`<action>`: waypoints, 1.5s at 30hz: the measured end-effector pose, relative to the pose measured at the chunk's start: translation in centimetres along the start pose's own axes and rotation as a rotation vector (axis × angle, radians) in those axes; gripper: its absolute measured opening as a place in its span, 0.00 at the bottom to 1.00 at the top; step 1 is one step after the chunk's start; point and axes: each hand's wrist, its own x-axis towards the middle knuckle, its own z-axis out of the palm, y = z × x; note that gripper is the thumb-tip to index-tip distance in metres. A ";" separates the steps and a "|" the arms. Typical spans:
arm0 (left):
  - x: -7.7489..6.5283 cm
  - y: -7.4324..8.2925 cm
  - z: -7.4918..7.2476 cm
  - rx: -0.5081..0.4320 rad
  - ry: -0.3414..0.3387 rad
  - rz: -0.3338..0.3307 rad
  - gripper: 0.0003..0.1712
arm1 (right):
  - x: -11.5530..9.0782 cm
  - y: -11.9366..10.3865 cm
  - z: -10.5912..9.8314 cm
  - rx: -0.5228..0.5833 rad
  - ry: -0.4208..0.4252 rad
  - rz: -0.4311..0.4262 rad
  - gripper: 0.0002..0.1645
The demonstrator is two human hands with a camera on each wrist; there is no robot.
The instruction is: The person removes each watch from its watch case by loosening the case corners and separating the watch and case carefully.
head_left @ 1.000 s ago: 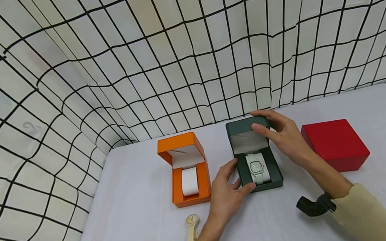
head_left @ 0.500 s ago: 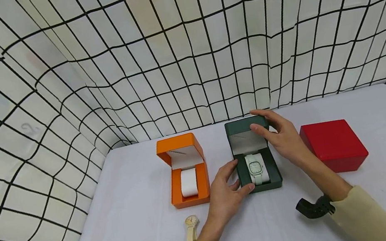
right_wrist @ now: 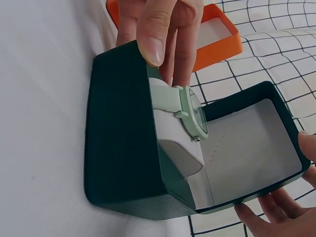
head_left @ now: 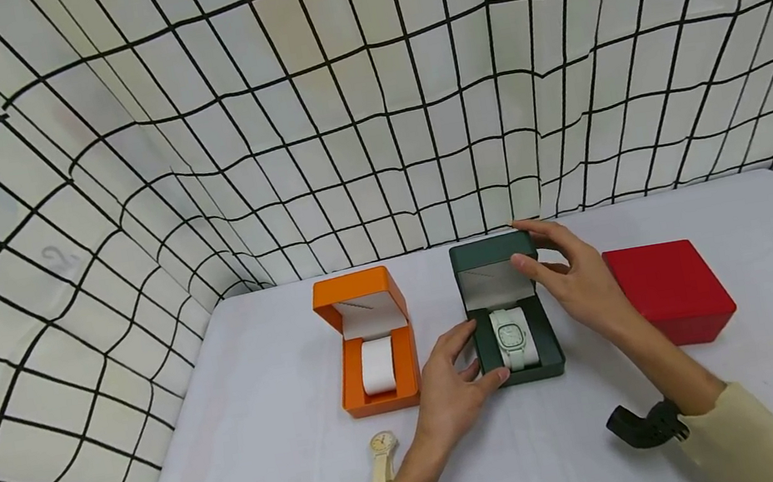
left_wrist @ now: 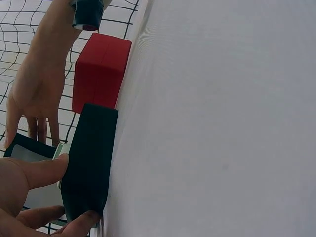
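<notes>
A dark green watch box (head_left: 485,252) stands with its lid raised on the white-covered table. Inside, a mint-green watch (head_left: 511,336) is strapped round a white cushion (right_wrist: 180,150). My left hand (head_left: 450,399) grips the base from the left, thumb over the front edge and fingers along the side. At the upright lid's right edge, my right hand (head_left: 584,290) has its thumb on the front rim and fingers along the side and behind. The right wrist view shows this lid (right_wrist: 256,143) with its pale lining between thumb and fingertips.
To the left stands an orange watch box (head_left: 382,403), lid up, holding a bare white cushion (head_left: 378,364). A cream watch (head_left: 382,465) lies in front of it, partly behind my left forearm. A red box (head_left: 666,281) sits at the right. Black-gridded white cloth (head_left: 370,134) rises behind the table.
My right hand has shifted slightly to the right along the lid, its thumb nearer the lid's right edge. The left hand and the boxes have stayed put.
</notes>
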 end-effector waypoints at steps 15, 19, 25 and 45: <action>0.1 0.1 0.0 -0.004 -0.001 -0.017 0.44 | -1.5 -1.0 -0.7 -0.012 0.083 -0.106 0.29; 0.0 0.0 -0.1 -0.001 0.001 -0.027 0.44 | -2.0 -0.9 -0.7 -0.032 0.087 -0.118 0.28; 0.0 -0.1 -0.1 -0.011 -0.004 -0.012 0.44 | -2.4 -0.7 -0.7 -0.031 0.105 -0.138 0.26; 0.2 0.2 -0.1 -0.012 -0.017 -0.021 0.43 | -4.0 0.3 0.0 -0.054 0.032 -0.219 0.18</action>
